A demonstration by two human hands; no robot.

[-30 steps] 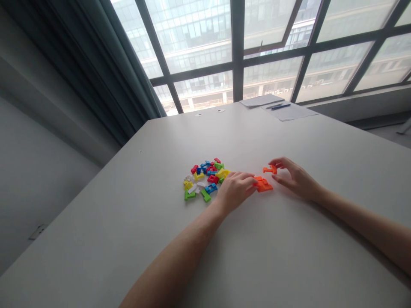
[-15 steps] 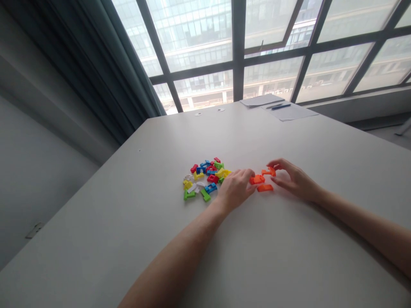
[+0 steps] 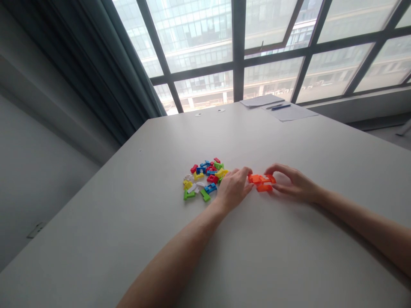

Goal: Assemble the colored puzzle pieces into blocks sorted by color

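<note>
My left hand (image 3: 233, 186) pinches an orange plastic block (image 3: 255, 179) between thumb and fingers, low over the white table. Facing it, my right hand (image 3: 293, 184) has thumb and fingertips closed on a second orange block (image 3: 270, 179). The two blocks are close together; I cannot tell whether they touch. Just nearer to me lies a third orange piece (image 3: 264, 188). Left of my left hand is a loose pile of small notched blocks, among them a red block (image 3: 212, 179), a blue block (image 3: 211, 188), a green block (image 3: 205, 195) and a yellow block (image 3: 221, 173), partly behind that hand.
The white table (image 3: 128, 239) spans most of the view. Sheets of paper (image 3: 293, 113) with pens, one a blue pen (image 3: 281, 107), lie at its far edge. Beyond stands a gridded window (image 3: 238, 55), with a dark curtain (image 3: 128, 77) at left.
My right hand has moved slightly left and toward me, carrying its orange block closer to the one in my left hand. The colored pile stays put.
</note>
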